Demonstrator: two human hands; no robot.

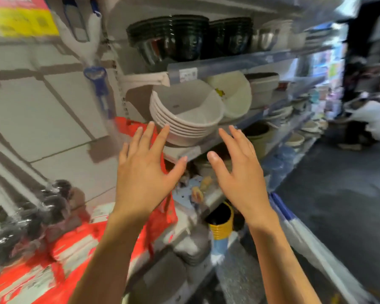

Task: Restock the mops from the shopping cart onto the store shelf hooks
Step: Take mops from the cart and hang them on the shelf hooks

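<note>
Both hands empty, left hand [144, 172] and right hand [242, 172] with fingers spread wide. Mops [15, 207] hang lower left, blurred. Risk: hasty reach could knock stacked bowls [184, 119] off shelf.

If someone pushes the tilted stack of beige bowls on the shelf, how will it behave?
The stack of beige bowls leans toward the aisle near the shelf edge, so it would probably slide or tip off. It looks like light plastic; the nested bowls may separate.
</note>
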